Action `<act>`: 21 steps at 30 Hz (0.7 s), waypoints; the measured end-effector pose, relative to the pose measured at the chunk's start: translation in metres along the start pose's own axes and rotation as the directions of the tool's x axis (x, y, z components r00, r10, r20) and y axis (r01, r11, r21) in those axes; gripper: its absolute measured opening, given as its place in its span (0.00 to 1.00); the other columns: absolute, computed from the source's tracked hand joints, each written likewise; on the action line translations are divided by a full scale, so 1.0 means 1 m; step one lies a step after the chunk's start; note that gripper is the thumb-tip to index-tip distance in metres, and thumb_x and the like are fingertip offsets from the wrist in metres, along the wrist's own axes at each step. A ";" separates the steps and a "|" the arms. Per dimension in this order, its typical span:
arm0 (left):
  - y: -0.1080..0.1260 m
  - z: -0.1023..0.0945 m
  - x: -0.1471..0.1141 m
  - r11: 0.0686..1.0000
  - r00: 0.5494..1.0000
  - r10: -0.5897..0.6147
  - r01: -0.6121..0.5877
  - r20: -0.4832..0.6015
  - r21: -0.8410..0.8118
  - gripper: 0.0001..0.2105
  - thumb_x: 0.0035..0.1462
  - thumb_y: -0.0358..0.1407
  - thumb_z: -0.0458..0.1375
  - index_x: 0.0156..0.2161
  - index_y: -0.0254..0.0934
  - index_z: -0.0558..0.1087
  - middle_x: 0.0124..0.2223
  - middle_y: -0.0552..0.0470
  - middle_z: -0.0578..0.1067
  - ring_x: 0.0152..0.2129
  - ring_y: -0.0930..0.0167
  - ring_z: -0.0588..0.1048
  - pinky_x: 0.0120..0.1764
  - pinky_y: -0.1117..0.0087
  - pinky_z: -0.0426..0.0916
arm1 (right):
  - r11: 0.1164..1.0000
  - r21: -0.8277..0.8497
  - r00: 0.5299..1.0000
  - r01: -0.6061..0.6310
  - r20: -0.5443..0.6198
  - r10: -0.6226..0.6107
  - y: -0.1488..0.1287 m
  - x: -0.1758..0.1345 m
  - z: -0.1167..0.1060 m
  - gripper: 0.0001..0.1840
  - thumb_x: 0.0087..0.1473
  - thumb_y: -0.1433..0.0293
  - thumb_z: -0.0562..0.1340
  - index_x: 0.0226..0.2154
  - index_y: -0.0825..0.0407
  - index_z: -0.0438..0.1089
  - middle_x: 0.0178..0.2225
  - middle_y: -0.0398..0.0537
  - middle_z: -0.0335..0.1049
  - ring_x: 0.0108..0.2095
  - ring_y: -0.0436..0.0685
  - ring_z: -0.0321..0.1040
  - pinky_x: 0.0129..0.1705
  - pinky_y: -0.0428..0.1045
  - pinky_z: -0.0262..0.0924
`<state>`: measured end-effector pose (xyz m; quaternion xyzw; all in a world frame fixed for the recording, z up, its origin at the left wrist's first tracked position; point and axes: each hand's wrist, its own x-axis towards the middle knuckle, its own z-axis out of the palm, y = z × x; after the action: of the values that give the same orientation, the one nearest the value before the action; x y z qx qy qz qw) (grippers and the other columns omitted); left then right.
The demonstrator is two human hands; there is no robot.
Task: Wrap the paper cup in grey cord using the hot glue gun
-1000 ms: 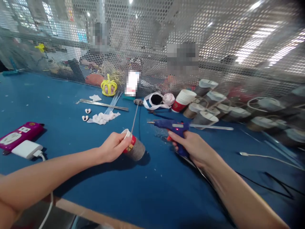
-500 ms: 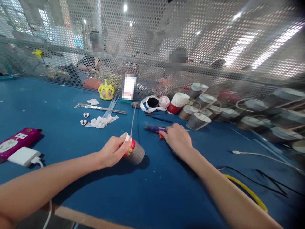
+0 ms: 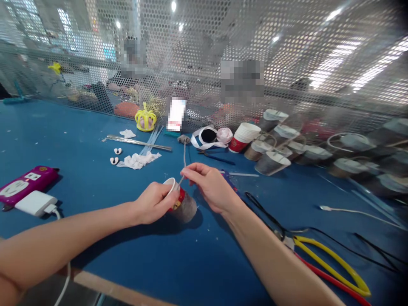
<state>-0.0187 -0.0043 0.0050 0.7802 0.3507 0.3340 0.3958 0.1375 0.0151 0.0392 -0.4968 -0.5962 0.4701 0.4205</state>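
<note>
My left hand (image 3: 158, 203) is wrapped round a paper cup (image 3: 186, 207), tilted on its side with its white rim up and to the left. Grey cord covers the cup's lower part; a red printed band shows above it. At the rim, my right hand (image 3: 208, 182) pinches a grey cord (image 3: 185, 155) between thumb and fingers. That cord runs back to a small grey bundle (image 3: 184, 139) on the table. Behind my right wrist lies a blue glue gun (image 3: 228, 176), partly hidden, with a pale glue stick (image 3: 244, 174) at its back end.
Stacked paper cups (image 3: 244, 137) and several grey-wrapped cups (image 3: 272, 163) stand at the back right. Yellow-and-red-handled cutters (image 3: 334, 259) lie by my right forearm. A purple power strip (image 3: 30, 180) sits at left, and a perforated screen (image 3: 191, 51) closes the back.
My right hand has let go of the glue gun and moved left to the cup, where it now pinches the cord. My left hand keeps its hold on the cup.
</note>
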 end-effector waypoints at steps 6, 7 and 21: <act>-0.001 0.001 0.007 0.929 0.965 -0.260 0.244 -0.021 -0.277 0.16 0.54 0.42 0.44 0.24 0.31 0.62 0.20 0.58 0.57 0.18 0.78 0.55 0.22 0.77 0.52 | 0.991 0.101 0.991 0.086 -0.111 -0.074 -0.005 -0.007 -0.010 0.10 0.45 0.64 0.59 0.23 0.54 0.64 0.25 0.42 0.64 0.24 0.47 0.56 0.28 0.45 0.52; -0.001 0.001 0.008 0.909 0.956 -0.292 0.274 -0.011 -0.314 0.15 0.53 0.41 0.45 0.25 0.31 0.63 0.20 0.58 0.58 0.18 0.78 0.56 0.22 0.77 0.52 | 0.991 0.094 0.988 0.100 -0.130 -0.088 -0.006 -0.008 -0.012 0.10 0.45 0.64 0.60 0.24 0.54 0.64 0.24 0.42 0.64 0.24 0.46 0.56 0.27 0.45 0.51; 0.006 0.000 0.001 0.875 0.972 -0.233 0.221 0.025 -0.430 0.14 0.52 0.41 0.47 0.28 0.30 0.66 0.23 0.55 0.63 0.21 0.77 0.60 0.25 0.77 0.56 | 0.979 -0.172 0.971 0.105 -0.196 -0.139 0.000 -0.004 -0.015 0.11 0.47 0.62 0.57 0.23 0.53 0.61 0.19 0.38 0.58 0.20 0.46 0.52 0.23 0.45 0.48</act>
<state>-0.0161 -0.0058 0.0099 0.6224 0.3629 0.3650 0.5896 0.1522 0.0128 0.0424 -0.5374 -0.6147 0.3396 0.4670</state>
